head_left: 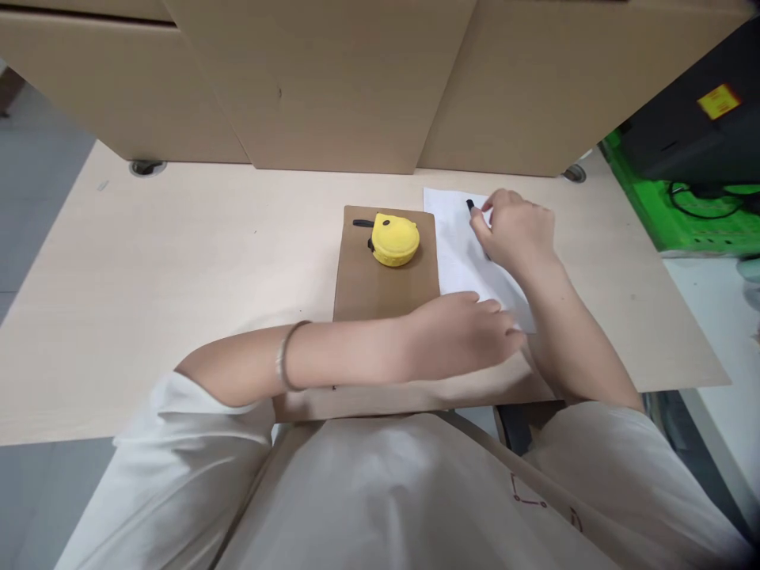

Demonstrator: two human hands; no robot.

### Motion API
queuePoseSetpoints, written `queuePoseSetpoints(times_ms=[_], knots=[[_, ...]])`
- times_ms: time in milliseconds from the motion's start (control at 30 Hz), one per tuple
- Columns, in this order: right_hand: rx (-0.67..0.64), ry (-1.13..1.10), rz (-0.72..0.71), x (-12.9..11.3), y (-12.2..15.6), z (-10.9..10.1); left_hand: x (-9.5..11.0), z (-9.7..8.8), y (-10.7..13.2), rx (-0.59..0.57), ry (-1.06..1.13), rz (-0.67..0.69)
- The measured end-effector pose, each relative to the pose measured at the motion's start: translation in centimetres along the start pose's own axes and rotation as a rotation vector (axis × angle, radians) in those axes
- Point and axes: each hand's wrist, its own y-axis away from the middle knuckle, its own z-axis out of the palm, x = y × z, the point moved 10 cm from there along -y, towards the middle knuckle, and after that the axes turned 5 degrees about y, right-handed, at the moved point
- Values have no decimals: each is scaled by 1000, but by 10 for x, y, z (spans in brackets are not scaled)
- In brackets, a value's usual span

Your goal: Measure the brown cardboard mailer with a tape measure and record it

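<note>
A white sheet of paper [457,253] lies on the pale desk [178,261], right of centre. My right hand [519,229] is closed around a black pen [471,206] whose tip end shows near the sheet's top edge. My left hand [463,332] reaches across my body and lies flat with fingers stretched out on the sheet's lower edge, a bracelet on the wrist. Left of the paper a yellow tape measure [394,239] with a black strap rests on a piece of brown cardboard [368,285].
Large cardboard boxes [332,79] stand along the back of the desk. A green crate [682,214] with black gear sits at the right. Cable holes [146,167] are set in the desk near the back corners.
</note>
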Motion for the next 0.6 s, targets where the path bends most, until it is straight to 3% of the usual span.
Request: queuePoseSetpoints(times_ms=[67, 133, 200, 267, 367, 433, 533, 600], knots=[[21, -147, -189, -48, 10, -20, 5, -15, 35, 107, 8, 4], [-5, -216, -382, -95, 24, -26, -2, -27, 73, 275, 53, -38], [-55, -195, -497, -129, 35, -18, -23, -31, 111, 437, 147, -148], [-92, -158, -520, -146, 38, -4, -57, -23, 147, 577, 306, -329], [-72, -190, -471, -147, 38, 3, -120, 5, 206, 876, 545, -742], [-46, -261, -373, -133, 40, -1, -151, 33, 232, 1030, 696, -941], [-64, -392, -118, -94, 52, -9, -181, 75, 238, 1112, 896, -1098], [-105, -472, 16, -72, 67, -9, -188, 91, 228, 1109, 955, -1099]])
